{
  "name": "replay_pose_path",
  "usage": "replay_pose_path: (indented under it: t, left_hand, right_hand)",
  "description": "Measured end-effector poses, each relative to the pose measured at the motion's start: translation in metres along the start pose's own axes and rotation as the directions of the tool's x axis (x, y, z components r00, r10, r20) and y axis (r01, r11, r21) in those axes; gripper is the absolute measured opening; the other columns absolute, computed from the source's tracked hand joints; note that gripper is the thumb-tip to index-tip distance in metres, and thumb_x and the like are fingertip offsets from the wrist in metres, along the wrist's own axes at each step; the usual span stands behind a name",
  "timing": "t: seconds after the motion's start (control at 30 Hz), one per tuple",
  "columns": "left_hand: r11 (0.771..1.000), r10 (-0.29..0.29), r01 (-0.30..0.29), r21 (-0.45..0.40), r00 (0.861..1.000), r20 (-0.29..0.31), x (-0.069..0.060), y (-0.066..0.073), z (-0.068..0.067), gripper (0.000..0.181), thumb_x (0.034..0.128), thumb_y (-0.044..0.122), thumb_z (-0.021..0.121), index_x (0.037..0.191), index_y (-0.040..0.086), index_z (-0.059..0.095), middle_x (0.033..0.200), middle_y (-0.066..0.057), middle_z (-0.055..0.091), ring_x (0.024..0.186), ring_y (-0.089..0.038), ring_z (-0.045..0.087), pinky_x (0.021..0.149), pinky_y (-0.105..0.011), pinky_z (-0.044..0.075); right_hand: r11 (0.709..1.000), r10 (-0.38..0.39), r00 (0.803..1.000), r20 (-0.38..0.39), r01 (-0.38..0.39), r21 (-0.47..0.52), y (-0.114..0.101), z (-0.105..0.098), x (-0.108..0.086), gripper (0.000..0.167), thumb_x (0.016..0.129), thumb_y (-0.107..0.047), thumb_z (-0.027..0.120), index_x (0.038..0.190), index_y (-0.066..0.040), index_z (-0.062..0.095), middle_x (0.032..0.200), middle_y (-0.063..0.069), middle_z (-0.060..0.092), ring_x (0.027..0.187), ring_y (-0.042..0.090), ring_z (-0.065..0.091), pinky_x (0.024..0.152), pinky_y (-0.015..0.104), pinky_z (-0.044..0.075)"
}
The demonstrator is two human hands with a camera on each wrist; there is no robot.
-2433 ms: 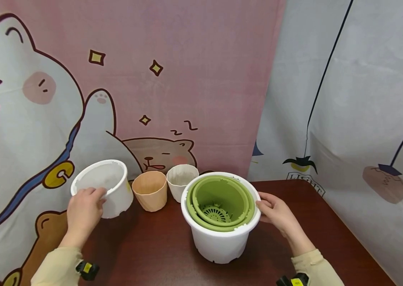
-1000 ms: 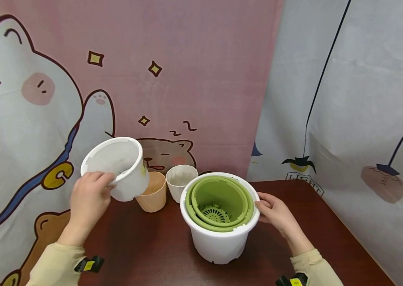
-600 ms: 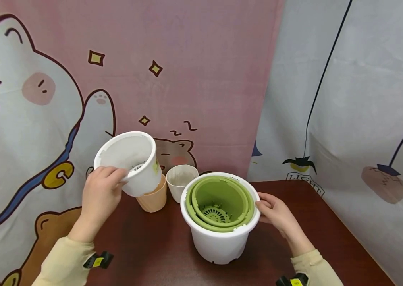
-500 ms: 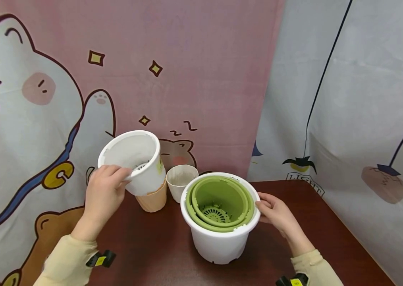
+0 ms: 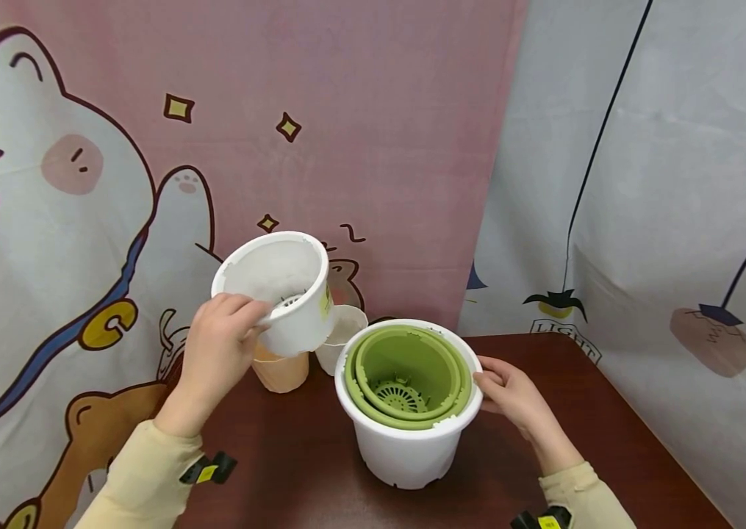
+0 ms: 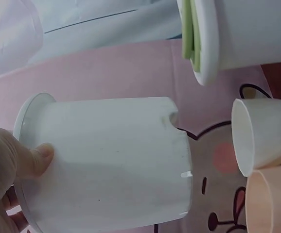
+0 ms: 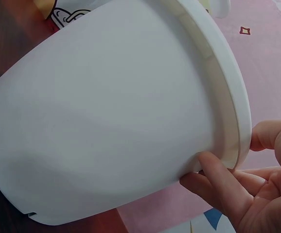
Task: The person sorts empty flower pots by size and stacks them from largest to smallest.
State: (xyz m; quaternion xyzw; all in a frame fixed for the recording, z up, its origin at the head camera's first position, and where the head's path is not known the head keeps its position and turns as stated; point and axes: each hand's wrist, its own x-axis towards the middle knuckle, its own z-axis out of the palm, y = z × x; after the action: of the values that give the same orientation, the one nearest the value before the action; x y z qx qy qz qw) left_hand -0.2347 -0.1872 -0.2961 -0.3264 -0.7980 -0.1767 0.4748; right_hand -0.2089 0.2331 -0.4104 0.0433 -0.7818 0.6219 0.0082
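Observation:
My left hand pinches the near rim of a white plastic flowerpot and holds it tilted in the air. Its slotted bottom shows inside. In the left wrist view the thumb presses on the outside wall of this white flowerpot. A larger white flowerpot stands on the table with two green flowerpots nested in it. My right hand grips that larger pot's right rim. The right wrist view shows fingers under the rim of the large white pot, thumb at its edge.
A peach flowerpot and a small off-white flowerpot stand side by side at the back, partly hidden by the raised pot. The dark red-brown table meets a printed cloth backdrop behind and at the right.
My left hand has lifted the white flowerpot from the left and carried it rightward, over the peach pot toward the nested pots. The right hand and the large pot have stayed put.

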Motion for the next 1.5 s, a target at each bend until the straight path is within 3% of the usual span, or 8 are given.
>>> replay_pose_path:
  t: [0.6, 0.97, 1.5]
  left_hand:
    - [0.998, 0.037, -0.034, -0.045, 0.998, 0.05, 0.027, 0.029, 0.009, 0.039, 0.0611, -0.015, 0.083, 0.09, 0.009, 0.072, 0.086, -0.008, 0.068, 0.079, -0.031, 0.058, 0.069, -0.046, 0.046]
    - [0.989, 0.107, -0.103, -0.11, 0.994, 0.033, 0.038, 0.045, 0.018, 0.039, 0.0642, -0.016, 0.081, 0.091, 0.01, 0.071, 0.085, -0.006, 0.066, 0.08, -0.03, 0.058, 0.073, -0.046, 0.047]
    - [0.963, 0.196, -0.186, -0.196, 0.98, 0.033, 0.053, 0.065, 0.032, 0.036, 0.0689, -0.018, 0.072, 0.087, 0.014, 0.069, 0.083, 0.0, 0.066, 0.081, -0.024, 0.06, 0.068, -0.039, 0.046]
  right_hand:
    - [1.0, 0.014, 1.0, -0.019, -0.015, -0.02, 0.001, -0.001, 0.0, 0.051, 0.1, -0.012, 0.058, 0.143, 0.01, 0.04, 0.13, 0.033, 0.055, 0.098, 0.03, 0.068, 0.077, 0.038, 0.059]
    - [1.0, 0.002, 1.0, -0.007, -0.002, -0.021, 0.001, -0.001, -0.001, 0.053, 0.1, -0.013, 0.058, 0.144, 0.011, 0.038, 0.131, 0.033, 0.054, 0.099, 0.031, 0.068, 0.076, 0.039, 0.059]
    - [0.999, 0.005, 1.0, -0.016, -0.006, -0.036, 0.001, -0.001, 0.001, 0.053, 0.1, -0.015, 0.058, 0.143, 0.01, 0.04, 0.131, 0.033, 0.054, 0.099, 0.031, 0.068, 0.077, 0.039, 0.058]
